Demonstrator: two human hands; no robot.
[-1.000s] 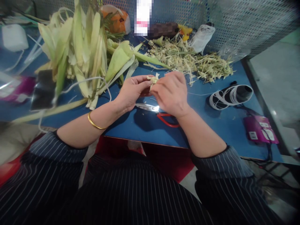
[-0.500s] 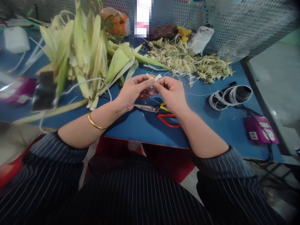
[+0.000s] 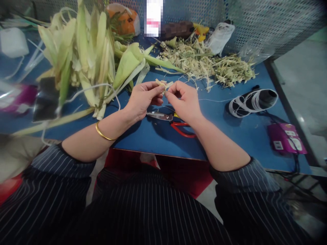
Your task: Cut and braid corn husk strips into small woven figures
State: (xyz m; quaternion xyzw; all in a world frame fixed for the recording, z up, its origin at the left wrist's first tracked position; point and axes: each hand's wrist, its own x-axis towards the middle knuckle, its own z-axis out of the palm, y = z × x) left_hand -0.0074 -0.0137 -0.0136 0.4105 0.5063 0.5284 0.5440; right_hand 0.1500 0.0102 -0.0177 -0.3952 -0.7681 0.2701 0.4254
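Note:
My left hand (image 3: pixel 143 98) pinches a small pale piece of corn husk (image 3: pixel 160 82) between thumb and fingers, above the table. Close against it, my right hand (image 3: pixel 185 103) has thumb and forefinger pressed together at the husk's right end. A thin white thread (image 3: pixel 214 101) runs from behind my right hand to a dark cone wound with white thread (image 3: pixel 251 103), tilted on the table at the right. Exactly how thread and husk meet is hidden by the fingers. Scissors (image 3: pixel 163 116) with red and yellow handles lie beneath my hands, partly covered by the right one.
A large bundle of corn husks (image 3: pixel 84 51) stands at left on the blue table (image 3: pixel 153 143). Shredded husk (image 3: pixel 196 61) is heaped at the back. A purple box (image 3: pixel 286 137) sits at right; a white cable (image 3: pixel 89 89) loops at left. Metal mesh (image 3: pixel 255 20) rises behind.
Both hands have shifted slightly left in view, still pinching together. The right hand has turned a little and covers more of the yellow scissor handle. The view itself has moved slightly.

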